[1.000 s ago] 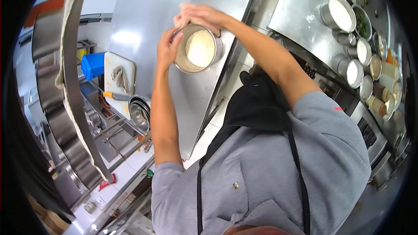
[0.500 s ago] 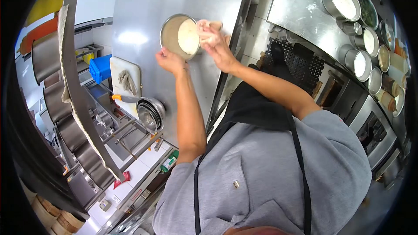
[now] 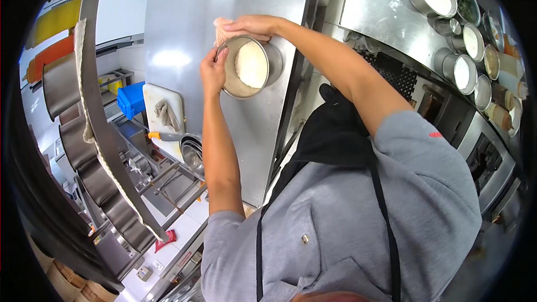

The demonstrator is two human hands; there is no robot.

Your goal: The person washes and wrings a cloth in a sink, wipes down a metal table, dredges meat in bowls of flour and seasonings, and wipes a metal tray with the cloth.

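Note:
A round metal pot (image 3: 231, 82) with a pale, creamy white mass (image 3: 251, 65) in its bottom is tilted over the steel table, its outer wall showing on the right. My left hand (image 3: 213, 71) grips the pot's rim at the left, thumb over the edge. On the pot's far side, my right hand (image 3: 254, 24) presses a pinkish cloth (image 3: 222, 32) against the outer wall. The fingers of that hand are partly hidden by the cloth and the pot. Whether the pot's base touches the table I cannot tell.
The steel table (image 3: 190, 0) has a white cutting board (image 3: 146, 96) with a grey rag (image 3: 164, 115), an orange-handled knife (image 3: 162, 136) and stacked metal bowls (image 3: 192, 154) at its left. A blue bin (image 3: 131, 100) stands beyond. Several pots of white contents line the right counter (image 3: 372, 0).
My right hand has carried the cloth from the pot's right side round to its far side. The pot has tilted, exposing its right outer wall, and my left hand has shifted up along the rim.

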